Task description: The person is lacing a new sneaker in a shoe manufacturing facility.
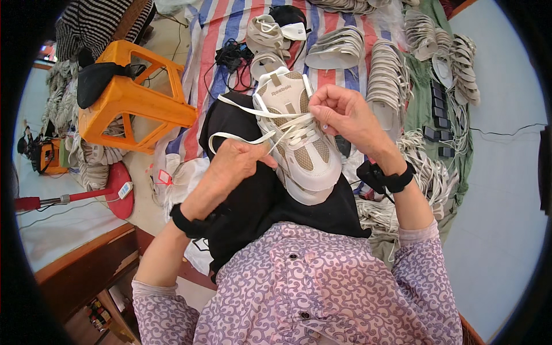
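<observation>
A: Shoe?
B: Rested on the lap, on black cloth (247, 195), toe toward the body. A white and beige sneaker (299, 135) with mesh panels, tongue pointing away.

A: Left hand?
B: Left hand (236, 164) curled closed around a flat white lace (238, 137), just beside the sneaker's side. Lace looped out to the left and ran back to the eyelets.

A: Right hand?
B: Right hand (342, 112) hovered over the upper eyelets, fingertips pinched on another stretch of the same lace near the tongue. Black wristbands on both forearms.

A: Around it?
B: Sat above a striped sheet (227, 34) in blue, red and white. Stacks of pale insoles (391, 75) lay to the right, well apart from the hands. More shoe uppers (267, 34) beyond the sneaker. An orange plastic stool (135, 98) tipped on its side to the left, a black item draped on it. Bundles of white laces (425, 167) close under the right wrist.
</observation>
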A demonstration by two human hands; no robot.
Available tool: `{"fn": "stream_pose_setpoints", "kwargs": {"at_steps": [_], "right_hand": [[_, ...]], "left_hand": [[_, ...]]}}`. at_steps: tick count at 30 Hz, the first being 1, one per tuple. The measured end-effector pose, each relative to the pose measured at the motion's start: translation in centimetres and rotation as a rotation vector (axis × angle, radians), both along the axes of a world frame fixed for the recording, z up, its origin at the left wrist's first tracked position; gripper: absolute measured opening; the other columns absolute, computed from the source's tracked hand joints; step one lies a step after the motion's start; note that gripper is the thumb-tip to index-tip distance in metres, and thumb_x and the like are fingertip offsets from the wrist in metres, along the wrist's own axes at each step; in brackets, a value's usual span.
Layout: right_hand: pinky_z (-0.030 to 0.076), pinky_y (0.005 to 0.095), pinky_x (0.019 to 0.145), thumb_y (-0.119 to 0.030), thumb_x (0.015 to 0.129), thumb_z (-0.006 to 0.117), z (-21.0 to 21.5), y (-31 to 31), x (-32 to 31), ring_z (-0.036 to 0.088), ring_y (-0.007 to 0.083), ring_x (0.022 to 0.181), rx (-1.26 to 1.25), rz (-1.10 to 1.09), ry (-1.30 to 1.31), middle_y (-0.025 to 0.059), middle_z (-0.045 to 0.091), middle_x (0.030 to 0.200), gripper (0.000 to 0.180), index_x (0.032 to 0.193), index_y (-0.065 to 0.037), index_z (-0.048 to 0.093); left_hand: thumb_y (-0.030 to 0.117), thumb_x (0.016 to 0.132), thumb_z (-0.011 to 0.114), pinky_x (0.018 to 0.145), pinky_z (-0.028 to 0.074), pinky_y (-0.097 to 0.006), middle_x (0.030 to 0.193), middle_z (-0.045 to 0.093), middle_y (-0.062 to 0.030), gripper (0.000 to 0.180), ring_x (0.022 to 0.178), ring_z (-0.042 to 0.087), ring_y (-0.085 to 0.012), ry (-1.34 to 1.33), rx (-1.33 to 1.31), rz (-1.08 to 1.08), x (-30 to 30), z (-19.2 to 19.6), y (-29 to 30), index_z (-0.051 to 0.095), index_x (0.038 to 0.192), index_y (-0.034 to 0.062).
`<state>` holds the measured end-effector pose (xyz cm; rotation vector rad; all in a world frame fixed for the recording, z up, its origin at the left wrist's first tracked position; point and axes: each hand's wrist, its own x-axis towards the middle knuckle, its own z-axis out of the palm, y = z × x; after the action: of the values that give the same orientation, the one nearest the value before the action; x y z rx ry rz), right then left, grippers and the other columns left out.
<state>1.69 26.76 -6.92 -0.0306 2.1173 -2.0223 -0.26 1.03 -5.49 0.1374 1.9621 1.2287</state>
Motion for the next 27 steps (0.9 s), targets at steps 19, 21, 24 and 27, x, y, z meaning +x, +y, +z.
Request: {"fn": "stream_pose_setpoints", "kwargs": {"at_steps": [19,21,24,27], "right_hand": [[0.046,0.0276,0.096,0.001,0.095,0.056,-3.5,36.7,-4.5,0.056,0.0153,0.101,0.337,-0.341,0.439,0.0099,0.058,0.105,0.029,0.122,0.007,0.048],[0.047,0.0287,0.095,0.001,0.096,0.056,-1.7,34.3,-6.6,0.057,0.0173,0.098,0.299,-0.384,0.453,0.0107,0.057,0.104,0.028,0.122,0.007,0.048],[0.051,0.0326,0.086,0.001,0.096,0.056,0.8,30.2,-9.6,0.055,0.0219,0.086,-0.611,-0.458,0.189,0.0116,0.054,0.094,0.019,0.113,0.006,0.049],[0.047,0.0295,0.088,-0.001,0.096,0.057,3.4,28.3,-9.8,0.052,0.0199,0.091,-0.644,-0.302,0.281,0.0096,0.052,0.097,0.029,0.122,0.006,0.046]], "left_hand": [[0.003,0.085,0.067,0.053,0.036,-0.021,0.081,0.054,0.0021,0.025,0.062,0.045,-0.0039,0.626,0.038,-0.167,-3.8,1.2,2.5,0.070,0.110,0.0066],[0.003,0.083,0.069,0.053,0.038,-0.024,0.080,0.054,-0.0019,0.027,0.059,0.047,-0.0084,0.846,0.057,-0.220,-3.4,0.8,3.3,0.069,0.109,0.0067],[0.003,0.081,0.071,0.054,0.041,-0.027,0.080,0.055,-0.0071,0.025,0.059,0.049,-0.0163,0.970,0.026,-0.234,-3.5,0.1,4.2,0.069,0.106,0.0050],[0.005,0.081,0.072,0.054,0.041,-0.029,0.081,0.056,-0.0081,0.020,0.060,0.051,-0.0191,0.999,0.051,-0.224,-3.4,-0.3,5.2,0.069,0.101,0.0030]]}}
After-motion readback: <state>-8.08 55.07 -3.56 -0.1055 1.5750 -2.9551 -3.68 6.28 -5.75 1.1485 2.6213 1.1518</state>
